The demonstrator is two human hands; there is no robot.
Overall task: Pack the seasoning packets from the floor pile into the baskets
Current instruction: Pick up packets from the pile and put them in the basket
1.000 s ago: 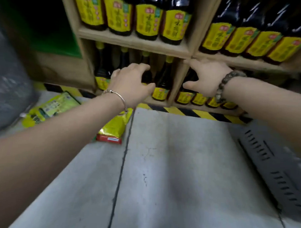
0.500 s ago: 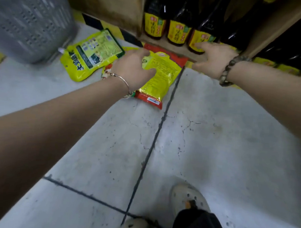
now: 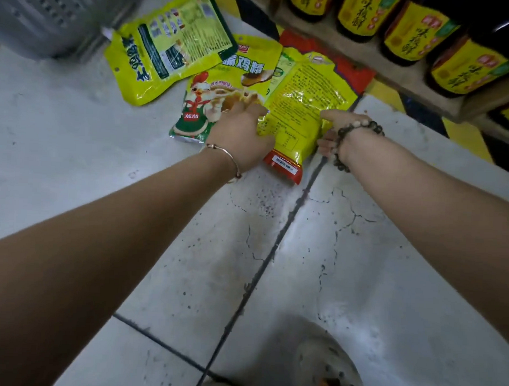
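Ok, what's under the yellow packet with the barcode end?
A red edge sticks out past the far end of the yellow packet, apparently another packet beneath. Its left side seems to overlap the chicken-print packet. Anything else under it is covered.

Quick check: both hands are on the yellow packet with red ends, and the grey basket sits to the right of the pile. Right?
Not quite. The left hand and right hand are on the yellow packet with red ends, but the grey basket sits to the left of the pile, as the head view shows. Shelved bottles stand on the right.
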